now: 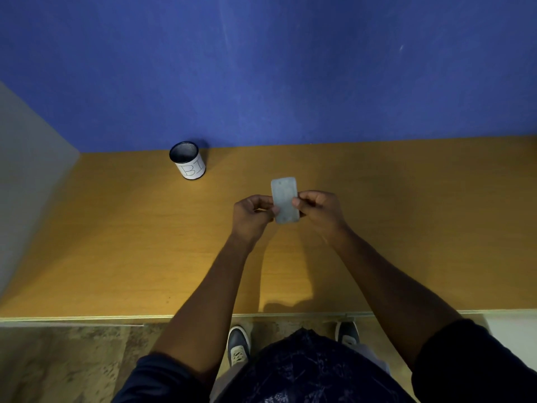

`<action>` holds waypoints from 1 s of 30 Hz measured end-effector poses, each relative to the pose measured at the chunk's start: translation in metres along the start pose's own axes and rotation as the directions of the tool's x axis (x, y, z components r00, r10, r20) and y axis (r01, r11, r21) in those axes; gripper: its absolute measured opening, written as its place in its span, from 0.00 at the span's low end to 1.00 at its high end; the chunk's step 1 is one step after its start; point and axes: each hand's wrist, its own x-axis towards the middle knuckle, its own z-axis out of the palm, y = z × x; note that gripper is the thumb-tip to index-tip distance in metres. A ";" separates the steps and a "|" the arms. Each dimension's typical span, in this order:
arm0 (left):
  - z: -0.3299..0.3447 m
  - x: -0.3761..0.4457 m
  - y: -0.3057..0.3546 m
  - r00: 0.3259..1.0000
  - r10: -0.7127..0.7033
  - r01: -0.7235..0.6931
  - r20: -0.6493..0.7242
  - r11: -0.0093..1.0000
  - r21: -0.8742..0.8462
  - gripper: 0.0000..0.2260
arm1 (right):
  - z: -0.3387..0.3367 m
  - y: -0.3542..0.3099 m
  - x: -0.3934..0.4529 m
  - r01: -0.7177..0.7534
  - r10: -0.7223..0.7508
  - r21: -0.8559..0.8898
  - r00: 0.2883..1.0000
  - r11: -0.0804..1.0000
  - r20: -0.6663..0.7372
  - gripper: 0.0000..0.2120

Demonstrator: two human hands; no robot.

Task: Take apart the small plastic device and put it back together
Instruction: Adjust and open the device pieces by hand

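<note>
A small flat grey plastic device (pixel 285 199), rectangular with rounded corners, is held upright above the middle of the wooden desk. My left hand (pixel 252 214) pinches its left edge with thumb and fingers. Its right edge is gripped by my right hand (pixel 319 210). The device looks whole from this side; its far face is hidden.
A black mesh cup (pixel 188 160) with a white paper label stands at the back left of the desk (pixel 406 228), near the blue partition wall (pixel 261 68). A grey side panel (pixel 26 175) closes the left. The desk's front edge lies near my body.
</note>
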 end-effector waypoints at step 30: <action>0.012 0.004 0.074 0.988 0.152 -0.143 -0.008 0.906 -0.398 0.07 | -0.001 -0.069 0.021 0.095 -0.108 0.439 0.994 0.894 0.004 0.15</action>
